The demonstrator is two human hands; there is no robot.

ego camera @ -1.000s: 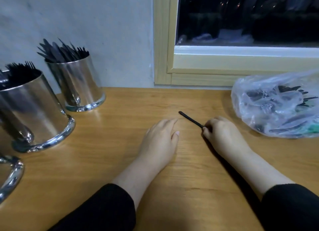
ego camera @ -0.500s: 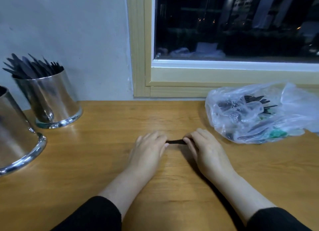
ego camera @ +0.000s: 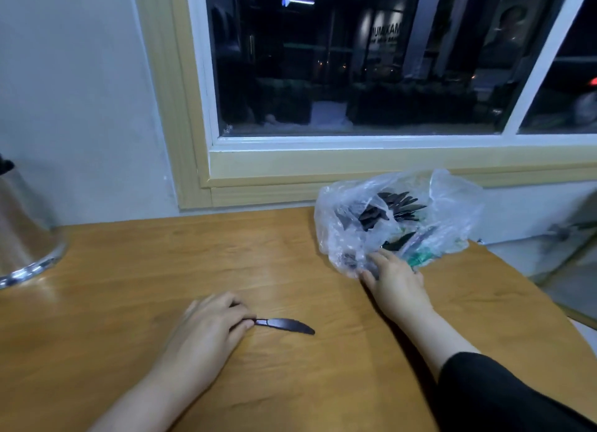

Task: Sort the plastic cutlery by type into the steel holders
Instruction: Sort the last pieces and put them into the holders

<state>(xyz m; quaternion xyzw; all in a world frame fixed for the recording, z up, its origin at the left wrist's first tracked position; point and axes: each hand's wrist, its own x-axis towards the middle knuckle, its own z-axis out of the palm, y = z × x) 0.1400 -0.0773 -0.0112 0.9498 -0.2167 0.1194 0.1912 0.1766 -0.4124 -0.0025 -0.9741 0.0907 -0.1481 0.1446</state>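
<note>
Both hands sit low on my table (ego camera: 290,383): left hand (ego camera: 206,331) pinches a black plastic knife (ego camera: 284,325) by its handle, right hand (ego camera: 395,278) reaches, fingers extended, into the cutlery bag (ego camera: 361,212).

Head-worn camera looks forward and down, close over the table (ego camera: 135,270).

Behind the window glass (ego camera: 355,60), a pale sign (ego camera: 385,34) carries dark lettering that seems to begin "UMKAM"; its first letter and a smaller line beneath are too blurred to read.
</note>
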